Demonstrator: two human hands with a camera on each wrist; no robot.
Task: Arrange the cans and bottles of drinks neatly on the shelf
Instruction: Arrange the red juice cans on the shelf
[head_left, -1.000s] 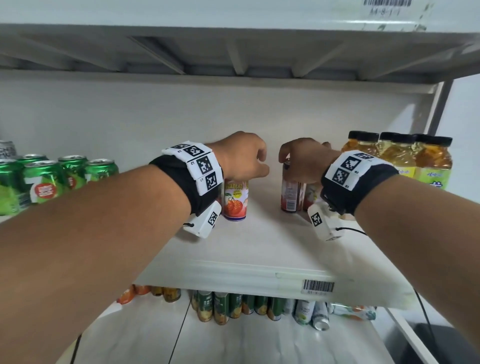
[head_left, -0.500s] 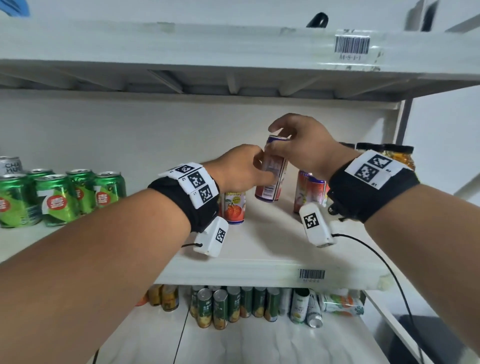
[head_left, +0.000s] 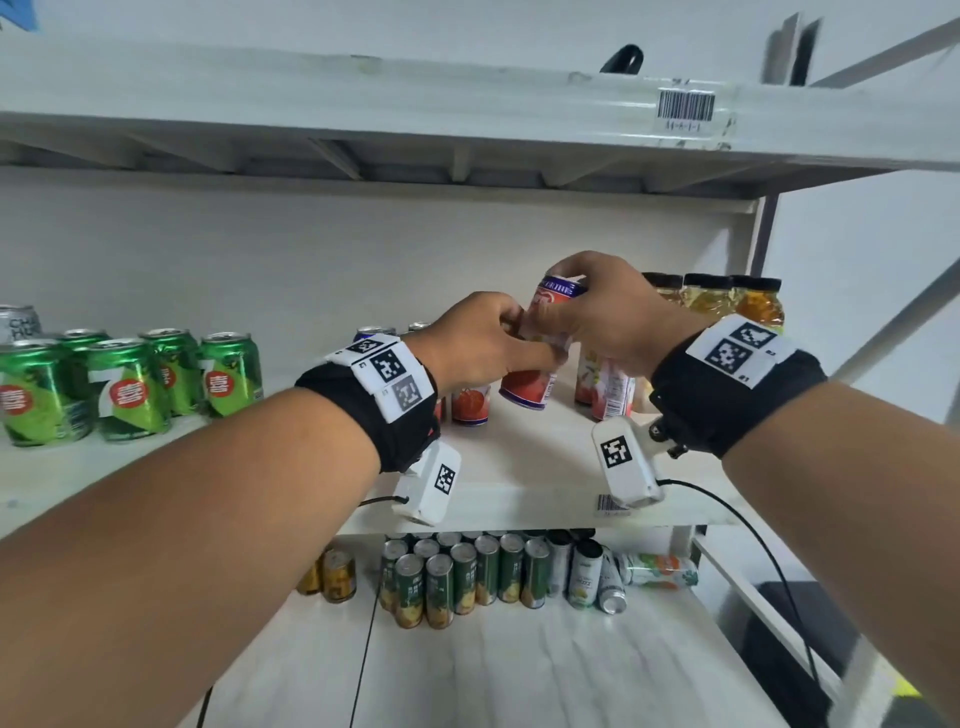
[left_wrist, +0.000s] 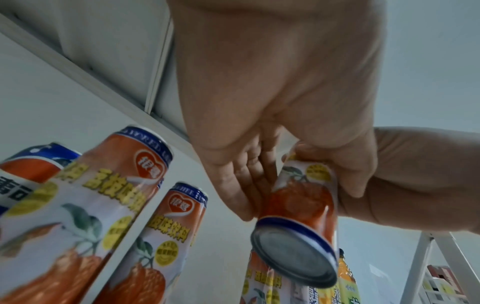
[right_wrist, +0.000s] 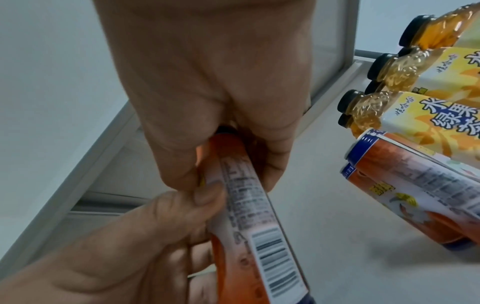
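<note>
An orange-and-white drink can (head_left: 527, 387) hangs tilted in the air above the middle shelf (head_left: 519, 467). My right hand (head_left: 587, 312) grips its upper part from above. From the left, my left hand (head_left: 498, 338) pinches its side with thumb and fingers. In the left wrist view the can's (left_wrist: 301, 205) metal base faces the camera, with right-hand fingers (left_wrist: 358, 181) curled over it. The right wrist view shows the can's barcode side (right_wrist: 249, 205) and my left thumb (right_wrist: 205, 197) pressed on it. Matching cans (head_left: 470, 405) (head_left: 608, 384) stand on the shelf below my hands.
Green cans (head_left: 130, 384) stand in a group at the shelf's left. Yellow tea bottles (head_left: 727, 301) with black caps fill the back right corner. The upper shelf (head_left: 467, 104) hangs close overhead. Several cans (head_left: 467, 571) stand on the lower shelf, some lying down at the right.
My right hand lifted the can off the shelf and tilted it. My left hand left the can beneath it and took hold of the lifted one.
</note>
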